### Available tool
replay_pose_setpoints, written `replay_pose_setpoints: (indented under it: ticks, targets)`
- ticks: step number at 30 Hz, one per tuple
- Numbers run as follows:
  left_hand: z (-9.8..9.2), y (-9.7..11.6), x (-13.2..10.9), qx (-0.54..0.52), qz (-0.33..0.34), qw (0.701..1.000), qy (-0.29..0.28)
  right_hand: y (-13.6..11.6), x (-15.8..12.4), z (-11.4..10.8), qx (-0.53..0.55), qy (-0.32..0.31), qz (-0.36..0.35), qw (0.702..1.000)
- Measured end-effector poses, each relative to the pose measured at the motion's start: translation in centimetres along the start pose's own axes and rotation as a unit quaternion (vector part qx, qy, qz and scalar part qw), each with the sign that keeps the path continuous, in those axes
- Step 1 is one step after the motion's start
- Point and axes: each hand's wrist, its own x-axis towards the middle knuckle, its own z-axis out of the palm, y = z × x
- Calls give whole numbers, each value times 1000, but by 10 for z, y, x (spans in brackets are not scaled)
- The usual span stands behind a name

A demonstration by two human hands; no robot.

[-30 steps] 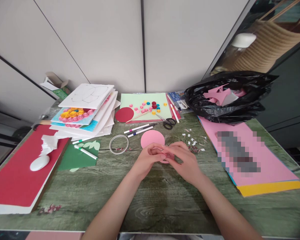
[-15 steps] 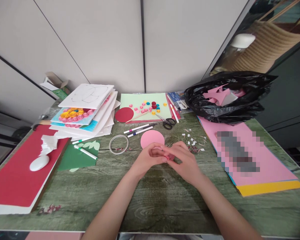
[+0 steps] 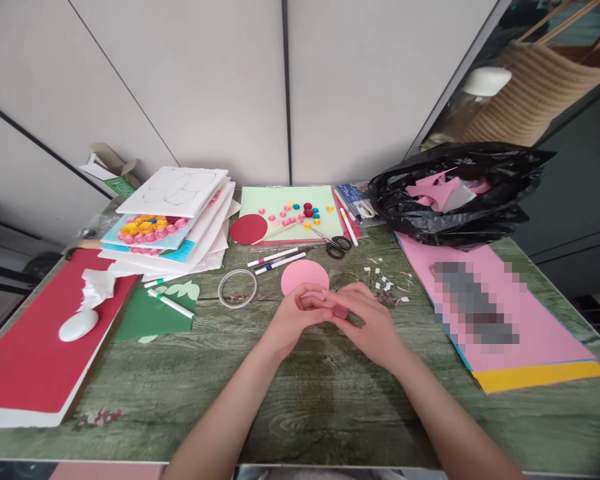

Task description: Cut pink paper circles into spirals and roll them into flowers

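My left hand [image 3: 296, 320] and my right hand [image 3: 369, 325] meet at the fingertips over the front middle of the table. Pinched between them is a small pink paper piece [image 3: 340, 311], mostly covered by the fingers, so its full shape is hidden. Just beyond my left fingers lies a flat pink paper circle [image 3: 305, 273]. Farther back, small rolled paper flowers [image 3: 286, 215] in pink, red, yellow and blue rest on a pale green sheet [image 3: 260, 197]. Black-handled scissors [image 3: 336, 247] lie in front of that sheet, near a red paper circle [image 3: 249, 229].
Left of my hands are a tape roll [image 3: 221, 292], markers [image 3: 280, 259], green paper [image 3: 155, 319], a stack of boards [image 3: 180, 190] and a red sheet [image 3: 35, 360]. To the right are white paper scraps [image 3: 387, 287], a black plastic bag [image 3: 455, 223] and pink sheets [image 3: 540, 320].
My fingers have shifted slightly around the pink paper piece, and more of it shows between them. Everything else on the table stays in place.
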Motion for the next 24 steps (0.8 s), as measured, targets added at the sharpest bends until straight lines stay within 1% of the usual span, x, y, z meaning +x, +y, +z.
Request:
replay_pose_setpoints:
  ticks: [5,8,10,12,16,20,24]
  targets:
    - [-4,2,0,11,-10,999,-29,-3,3,-3,-10,-47,7,999]
    - [-4,1,0,9,-6,1000,-24,-4,4,-2,-14,-71,15,997]
    - [-4,-1,0,-7,-3,1000,-18,-3,3,0,-18,-59,27,998]
    - [-3,-4,1,-30,-2,999,-13,-2,1,2,-23,-29,31,999]
    - [0,-12,1,-85,-6,996,5,0,-1,7,-32,28,2,999]
    - [3,-16,1,-115,-11,993,1,-1,-1,9,-40,51,-31,997]
    - [7,-14,-1,-127,-15,992,0,-2,-1,10,-37,66,-42,996]
